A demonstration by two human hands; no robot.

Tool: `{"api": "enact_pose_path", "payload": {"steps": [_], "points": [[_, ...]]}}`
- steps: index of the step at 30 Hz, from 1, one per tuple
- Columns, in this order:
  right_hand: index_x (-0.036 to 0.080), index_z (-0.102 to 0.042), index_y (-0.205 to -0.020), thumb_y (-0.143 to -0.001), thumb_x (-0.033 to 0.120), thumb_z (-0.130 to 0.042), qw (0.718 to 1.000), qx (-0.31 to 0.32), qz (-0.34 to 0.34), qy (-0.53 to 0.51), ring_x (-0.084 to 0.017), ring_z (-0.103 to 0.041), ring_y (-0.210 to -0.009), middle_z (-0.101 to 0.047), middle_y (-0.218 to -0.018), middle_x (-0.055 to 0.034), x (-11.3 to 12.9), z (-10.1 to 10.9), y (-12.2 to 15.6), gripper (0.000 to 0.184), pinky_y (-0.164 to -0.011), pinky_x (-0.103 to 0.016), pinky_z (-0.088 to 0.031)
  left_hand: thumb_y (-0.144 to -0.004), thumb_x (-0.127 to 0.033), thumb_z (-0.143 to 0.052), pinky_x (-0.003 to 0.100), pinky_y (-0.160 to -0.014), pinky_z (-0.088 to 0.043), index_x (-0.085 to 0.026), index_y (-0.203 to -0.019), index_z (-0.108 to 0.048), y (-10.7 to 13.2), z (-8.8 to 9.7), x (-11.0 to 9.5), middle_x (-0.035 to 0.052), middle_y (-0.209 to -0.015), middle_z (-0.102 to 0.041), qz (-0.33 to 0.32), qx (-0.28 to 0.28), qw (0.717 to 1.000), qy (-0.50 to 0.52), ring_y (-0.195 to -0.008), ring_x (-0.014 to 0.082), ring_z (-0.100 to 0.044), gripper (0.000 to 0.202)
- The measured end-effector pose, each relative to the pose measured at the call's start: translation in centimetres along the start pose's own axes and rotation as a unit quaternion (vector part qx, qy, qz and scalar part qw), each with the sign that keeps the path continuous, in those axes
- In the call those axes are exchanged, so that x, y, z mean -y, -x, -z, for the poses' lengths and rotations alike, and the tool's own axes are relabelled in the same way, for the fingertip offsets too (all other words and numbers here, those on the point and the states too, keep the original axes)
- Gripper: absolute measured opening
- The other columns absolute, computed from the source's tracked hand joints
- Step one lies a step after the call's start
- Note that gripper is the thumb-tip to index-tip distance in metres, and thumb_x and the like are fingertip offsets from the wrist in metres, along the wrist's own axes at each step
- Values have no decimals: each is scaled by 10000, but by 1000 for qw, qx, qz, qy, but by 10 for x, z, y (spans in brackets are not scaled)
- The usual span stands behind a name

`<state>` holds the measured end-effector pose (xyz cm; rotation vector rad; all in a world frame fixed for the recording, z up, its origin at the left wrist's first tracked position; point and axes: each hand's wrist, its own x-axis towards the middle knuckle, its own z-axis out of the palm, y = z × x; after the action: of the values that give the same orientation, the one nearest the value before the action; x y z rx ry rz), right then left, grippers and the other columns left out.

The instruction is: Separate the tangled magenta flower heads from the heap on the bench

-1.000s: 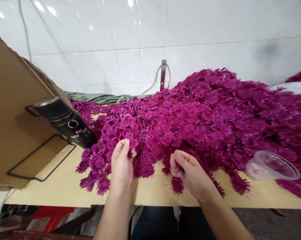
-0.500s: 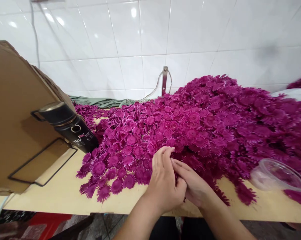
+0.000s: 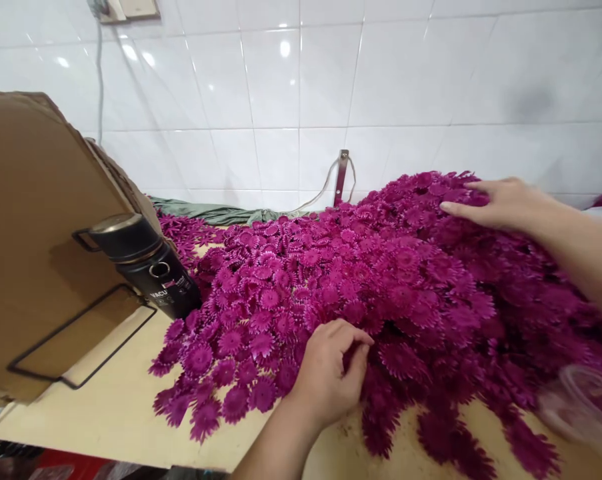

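Note:
A wide heap of magenta artificial flower heads (image 3: 361,260) covers much of the table. At the heap's front edge is my left hand (image 3: 331,370), its fingers curled and the thumb meeting the index finger in a pinch. Whatever lies in that pinch, if anything, is hidden or too small to make out. My right hand (image 3: 505,203) reaches over the top of the heap at the right. Its thumb and fingers are apart, with the fingertips touching the flowers, and it is slightly blurred.
A black vacuum bottle (image 3: 148,267) stands at the left, before a cardboard box (image 3: 45,220) and a black wire frame (image 3: 75,380). At the lower right is a clear plastic tub (image 3: 575,407). Green cloth (image 3: 205,211) lies along the tiled wall; a metal bracket (image 3: 341,177) is fixed there.
My hands were together over the front of the heap. The right hand has parted and moved up and right onto the flowers; the left stays near the same spot. The view has shifted slightly.

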<state>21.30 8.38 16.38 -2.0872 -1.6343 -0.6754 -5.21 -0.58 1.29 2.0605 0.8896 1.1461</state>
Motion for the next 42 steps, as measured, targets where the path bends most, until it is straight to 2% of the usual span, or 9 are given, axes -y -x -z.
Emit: {"api": "enact_pose_path", "payload": {"steps": [3, 6, 8, 12, 19, 23, 28, 35, 42], "points": [[-14, -586, -1111, -777, 350, -572, 997, 39, 66, -30, -360, -453, -1112, -560, -1105, -285, 44, -8, 11, 494, -863, -516, -337, -793, -143, -450, 330, -701, -449, -179, -875, -602, 3, -2, -2, 66, -791, -659, -15, 8, 1000, -13, -758, 184, -591, 177], [177, -699, -831, -779, 284, -581, 969, 159, 172, -74, -214, -605, -833, -683, -864, -78, 110, -26, 36, 168, -795, -376, -430, -781, -129, -444, 330, -695, -453, -175, -935, -604, 7, -2, -1, 68, -812, -676, -18, 21, 999, -25, -743, 180, -597, 227], [174, -702, -804, -784, 309, -572, 930, 294, 220, -28, -227, -622, -814, -691, -840, -89, 149, -44, 47, 188, -756, -359, -451, -776, -123, -441, 334, -682, -455, -173, -926, -616, 10, -3, 2, 67, -797, -680, -10, 30, 999, -38, -723, 182, -599, 236], [120, -687, -906, -717, 346, -641, 911, 346, 226, 14, -281, -624, -899, -681, -935, -163, 191, -80, 52, 298, -742, -348, -465, -777, -130, -434, 348, -685, -461, -161, -927, -623, 15, -2, 8, 74, -784, -683, 3, 15, 999, -47, -714, 191, -607, 243], [76, -606, -1063, -766, 318, -582, 906, 338, 251, 49, -279, -610, -929, -639, -1027, -204, 199, -95, 52, 384, -742, -334, -463, -770, -137, -432, 345, -648, -464, -170, -916, -636, 16, -4, 8, 72, -766, -691, -8, 15, 999, -27, -685, 196, -612, 253], [151, -599, -1080, -785, 136, -498, 891, 303, 335, 38, -240, -569, -971, -612, -1062, -148, 202, -95, 55, 313, -792, -304, -433, -764, -132, -432, 347, -634, -461, -166, -908, -638, 18, -5, 8, 71, -754, -690, -11, 3, 1000, -19, -662, 195, -606, 254], [163, -655, -1004, -780, 113, -480, 862, 294, 412, 38, -279, -487, -1057, -545, -1138, -160, 202, -110, 57, 289, -809, -328, -426, -735, -109, -437, 338, -597, -443, -176, -870, -639, 19, -9, 11, 63, -717, -686, -19, -4, 1000, -19, -637, 189, -599, 252], [106, -683, -954, -774, 133, -512, 867, 288, 404, 43, -292, -533, -1013, -605, -1048, -199, 199, -116, 43, 250, -777, -335, -442, -692, -93, -439, 332, -578, -444, -179, -834, -643, 19, -12, 16, 67, -681, -677, -25, -9, 999, -22, -612, 186, -597, 263], [122, -702, -912, -793, 131, -482, 905, 269, 328, 20, -257, -632, -867, -695, -907, -161, 178, -93, 17, 250, -769, -320, -446, -712, -78, -441, 308, -580, -448, -177, -823, -650, 18, -8, 12, 51, -657, -669, -30, -31, 998, -35, -599, 171, -594, 257]]}}
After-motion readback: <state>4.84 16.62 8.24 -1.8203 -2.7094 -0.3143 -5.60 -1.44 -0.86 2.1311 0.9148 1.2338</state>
